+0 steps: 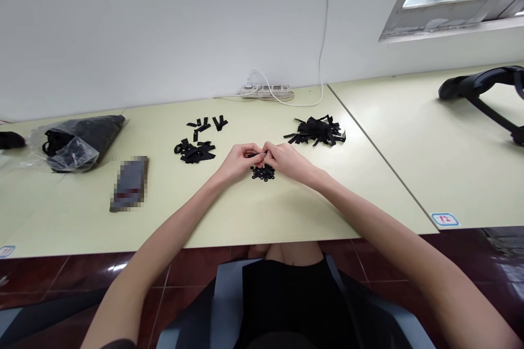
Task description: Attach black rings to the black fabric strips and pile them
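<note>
My left hand (242, 159) and my right hand (282, 159) meet over the middle of the table, fingers pinched together. Between them shows a short black fabric strip (257, 155), mostly covered by the fingers. Just below the hands lies a small pile of black rings (262, 173). To the right is a heap of black strips (317, 131). Left of my hands sits another pile of black strip pieces (194, 151), with several loose pieces (200, 124) behind it.
A pixelated dark flat object (130, 182) and a clear plastic bag (84, 142) with black material lie at left. A power strip (266, 91) with a white cable (321, 65) stands against the wall. A black curved frame (483, 87) rests on the right table.
</note>
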{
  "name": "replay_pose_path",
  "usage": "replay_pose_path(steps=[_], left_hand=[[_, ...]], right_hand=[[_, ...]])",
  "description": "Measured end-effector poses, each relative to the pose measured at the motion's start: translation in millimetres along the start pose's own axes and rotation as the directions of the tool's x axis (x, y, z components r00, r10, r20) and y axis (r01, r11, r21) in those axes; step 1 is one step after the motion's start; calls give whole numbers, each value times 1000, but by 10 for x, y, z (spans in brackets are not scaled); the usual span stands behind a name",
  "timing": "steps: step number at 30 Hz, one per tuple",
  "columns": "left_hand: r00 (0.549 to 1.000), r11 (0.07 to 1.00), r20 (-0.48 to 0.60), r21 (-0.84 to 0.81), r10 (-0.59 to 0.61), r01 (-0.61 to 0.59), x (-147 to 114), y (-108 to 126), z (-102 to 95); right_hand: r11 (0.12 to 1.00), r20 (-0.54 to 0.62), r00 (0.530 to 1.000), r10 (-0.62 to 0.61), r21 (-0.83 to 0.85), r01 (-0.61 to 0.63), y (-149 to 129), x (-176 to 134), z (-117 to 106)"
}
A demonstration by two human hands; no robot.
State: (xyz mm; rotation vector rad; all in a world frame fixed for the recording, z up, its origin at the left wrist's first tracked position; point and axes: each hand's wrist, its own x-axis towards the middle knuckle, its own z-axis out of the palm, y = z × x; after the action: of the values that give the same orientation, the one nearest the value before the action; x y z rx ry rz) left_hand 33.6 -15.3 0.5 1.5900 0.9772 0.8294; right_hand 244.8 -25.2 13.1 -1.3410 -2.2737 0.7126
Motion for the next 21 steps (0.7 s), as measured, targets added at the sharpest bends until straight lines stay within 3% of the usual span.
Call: replay_pose_path(steps=[15, 21], left_hand=[[1000, 999, 21, 33, -8, 7, -12, 9, 4], [999, 999, -34, -31, 4, -5, 25, 36, -19]], right_hand=[[1000, -1, 1000, 12, 26, -12, 49, 0, -3], [999, -158, 987, 25, 30, -20, 99, 26, 11]])
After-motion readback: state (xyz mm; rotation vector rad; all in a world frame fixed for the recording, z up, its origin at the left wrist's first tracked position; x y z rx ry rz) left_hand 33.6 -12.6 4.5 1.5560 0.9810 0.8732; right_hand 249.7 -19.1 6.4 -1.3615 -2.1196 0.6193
